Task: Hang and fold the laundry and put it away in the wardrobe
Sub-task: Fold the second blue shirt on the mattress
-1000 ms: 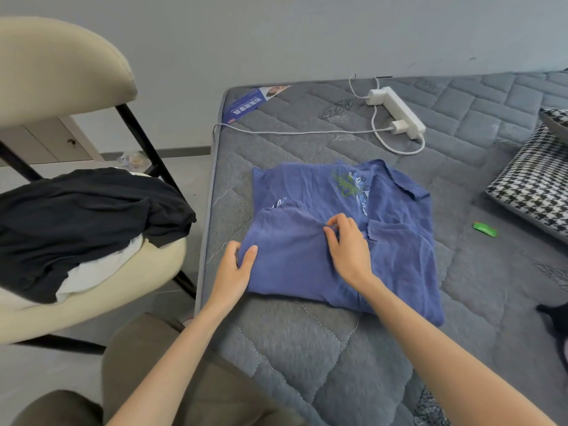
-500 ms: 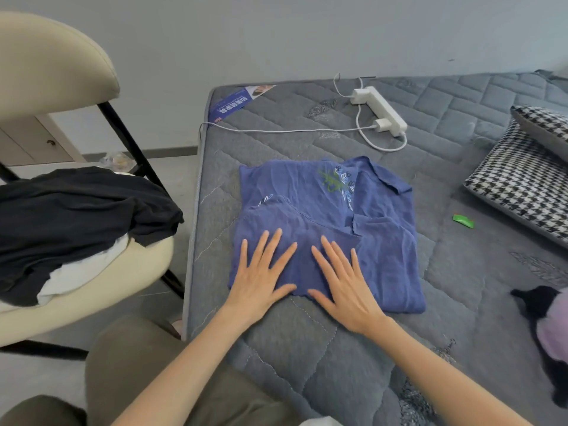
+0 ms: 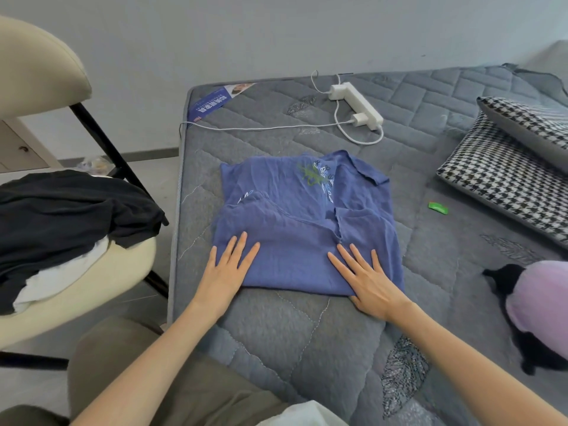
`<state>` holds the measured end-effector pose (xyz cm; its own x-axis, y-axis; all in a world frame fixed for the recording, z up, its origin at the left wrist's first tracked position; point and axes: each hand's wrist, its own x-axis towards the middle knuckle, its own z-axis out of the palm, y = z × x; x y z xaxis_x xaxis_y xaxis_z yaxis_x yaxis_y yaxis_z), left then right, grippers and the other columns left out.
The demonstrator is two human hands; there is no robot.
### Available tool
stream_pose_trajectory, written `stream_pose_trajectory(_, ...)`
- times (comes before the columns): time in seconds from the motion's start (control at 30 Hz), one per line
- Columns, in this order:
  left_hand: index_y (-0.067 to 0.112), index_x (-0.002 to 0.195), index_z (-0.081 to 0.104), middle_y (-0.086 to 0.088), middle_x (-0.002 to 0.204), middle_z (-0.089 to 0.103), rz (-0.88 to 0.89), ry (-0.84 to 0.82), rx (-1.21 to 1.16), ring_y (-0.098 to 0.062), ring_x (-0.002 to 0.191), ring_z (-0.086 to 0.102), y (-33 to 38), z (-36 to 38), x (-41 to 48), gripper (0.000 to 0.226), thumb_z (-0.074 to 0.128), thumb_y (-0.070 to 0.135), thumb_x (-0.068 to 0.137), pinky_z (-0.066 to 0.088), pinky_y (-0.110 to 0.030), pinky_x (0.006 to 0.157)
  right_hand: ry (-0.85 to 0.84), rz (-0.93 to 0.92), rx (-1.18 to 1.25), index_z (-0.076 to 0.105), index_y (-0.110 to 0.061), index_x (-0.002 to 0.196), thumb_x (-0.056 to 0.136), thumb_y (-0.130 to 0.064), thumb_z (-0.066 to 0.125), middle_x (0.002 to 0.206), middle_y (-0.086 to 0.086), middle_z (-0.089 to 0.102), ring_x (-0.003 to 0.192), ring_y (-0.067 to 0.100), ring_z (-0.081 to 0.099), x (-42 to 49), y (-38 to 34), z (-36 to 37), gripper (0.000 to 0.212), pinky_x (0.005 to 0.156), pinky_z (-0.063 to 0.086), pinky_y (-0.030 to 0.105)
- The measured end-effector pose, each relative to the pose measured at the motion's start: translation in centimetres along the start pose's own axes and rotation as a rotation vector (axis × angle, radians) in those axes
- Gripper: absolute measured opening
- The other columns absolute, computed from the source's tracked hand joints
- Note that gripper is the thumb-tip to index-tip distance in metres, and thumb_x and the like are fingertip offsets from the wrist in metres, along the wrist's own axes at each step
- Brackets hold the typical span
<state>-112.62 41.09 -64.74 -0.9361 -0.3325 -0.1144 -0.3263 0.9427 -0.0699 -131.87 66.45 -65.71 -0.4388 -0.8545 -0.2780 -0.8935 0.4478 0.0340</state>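
Observation:
A blue collared shirt (image 3: 295,222) with a green and white print lies folded on the grey quilted mattress (image 3: 307,333). My left hand (image 3: 226,272) rests flat on the shirt's near left corner, fingers straight and spread. My right hand (image 3: 367,278) presses flat on the near right corner, fingers straight. Neither hand holds anything. Dark and white clothes (image 3: 61,222) are piled on the seat of a cream chair (image 3: 101,287) to the left of the bed.
A white power strip (image 3: 356,104) with its cable lies at the far side of the mattress. Houndstooth pillows (image 3: 504,167) sit at the right, a small green object (image 3: 438,207) before them. A black and lilac plush toy (image 3: 538,309) lies at the right edge.
A second ago my hands pinched the shirt's folded part. They then laid flat in its middle and have since slid apart to its near corners.

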Motion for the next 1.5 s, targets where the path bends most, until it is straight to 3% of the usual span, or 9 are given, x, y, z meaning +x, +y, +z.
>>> stream_pose_trajectory(0.17,0.021,0.150,-0.002,-0.008,0.158,-0.006,0.014,0.098,0.029,-0.029,0.146,0.004,-0.1,-1.5,-0.5,0.079,0.046,-0.003,0.092,0.009,-0.046,0.117,-0.013,0.039,0.036,-0.017,-0.027,0.149,0.085,0.008,0.034,0.160,0.003,-0.009,0.148,0.028,-0.002,-0.8,-0.2,-1.8,0.089,0.118,0.009,0.048)
stream_pose_trajectory(0.5,0.027,0.151,-0.004,-0.003,0.160,0.000,0.008,0.070,0.119,-0.022,0.147,0.004,-0.2,-6.8,-2.3,0.090,0.052,-0.004,0.088,0.005,-0.038,0.118,0.234,0.020,0.208,0.024,-0.029,0.150,0.089,0.006,0.043,0.155,-0.006,0.026,0.143,0.016,0.025,-5.2,0.3,-6.5,0.073,0.115,0.021,0.032)
stream_pose_trajectory(0.8,0.034,0.151,0.002,0.007,0.160,0.003,0.182,-0.032,-0.009,-0.013,0.146,0.006,0.1,-8.1,-8.2,0.084,0.033,-0.014,0.089,0.014,-0.030,0.116,0.215,0.016,0.227,0.047,-0.037,0.137,0.088,-0.002,0.051,0.127,-0.010,0.062,0.111,0.014,0.057,-11.2,-1.7,-7.0,0.061,0.082,0.040,0.022)
stream_pose_trajectory(0.9,0.042,0.148,0.009,0.013,0.158,0.009,0.200,-0.133,-0.120,-0.012,0.146,0.011,0.0,-7.9,-9.8,0.088,0.029,-0.016,0.085,0.027,-0.027,0.109,0.127,0.045,0.250,0.054,-0.041,0.130,0.076,0.008,0.041,0.104,-0.004,0.070,0.080,0.017,0.050,-12.5,-2.6,-6.5,0.074,0.063,0.033,0.027)
stream_pose_trajectory(1.0,0.045,0.144,0.027,0.014,0.154,0.026,0.190,-0.162,-0.238,-0.012,0.141,0.027,-0.4,-7.8,-10.2,0.086,0.031,-0.014,0.083,0.030,-0.022,0.103,0.135,0.016,0.366,0.063,-0.036,0.117,0.069,0.010,0.040,0.087,-0.006,0.069,0.071,0.011,0.047,-13.2,-2.8,-6.1,0.069,0.060,0.037,0.026)
stream_pose_trajectory(1.1,0.036,0.130,0.054,0.009,0.134,0.055,0.156,-0.019,-0.477,-0.014,0.124,0.050,-1.5,-8.1,-9.5,0.066,0.045,-0.010,0.084,0.037,-0.021,0.097,0.281,0.028,0.613,0.069,-0.022,0.105,0.068,0.013,0.042,0.079,-0.021,0.063,0.071,-0.005,0.056,-13.4,-2.3,-6.2,0.057,0.060,0.037,0.011)
stream_pose_trajectory(1.2,0.025,0.112,0.069,0.010,0.109,0.067,0.099,0.183,-0.709,-0.013,0.105,0.062,-2.5,-8.3,-8.1,0.045,0.055,-0.007,0.084,0.043,-0.020,0.087,0.454,0.124,0.799,0.065,-0.026,0.098,0.076,0.012,0.046,0.086,-0.007,0.070,0.074,0.004,0.062,-12.7,-1.6,-6.6,0.049,0.062,0.045,0.019)
stream_pose_trajectory(1.3,0.023,0.100,0.068,0.005,0.098,0.066,-0.035,0.269,-0.904,-0.012,0.094,0.061,-2.8,-8.4,-6.3,0.028,0.061,0.000,0.086,0.041,-0.017,0.080,0.604,0.170,0.942,0.062,-0.031,0.097,0.085,0.007,0.050,0.094,-0.011,0.068,0.086,-0.011,0.059,-11.2,-0.9,-6.7,0.042,0.071,0.041,0.004)
stream_pose_trajectory(1.5,0.015,0.101,0.061,0.007,0.092,0.061,-0.322,0.445,-1.143,-0.005,0.083,0.055,-2.4,-7.6,-2.3,0.012,0.063,0.015,0.089,0.040,-0.002,0.062,0.743,0.373,1.129,0.060,-0.026,0.098,0.095,-0.009,0.053,0.093,-0.009,0.064,0.085,-0.004,0.058,-6.6,0.7,-5.9,0.018,0.070,0.042,0.007)
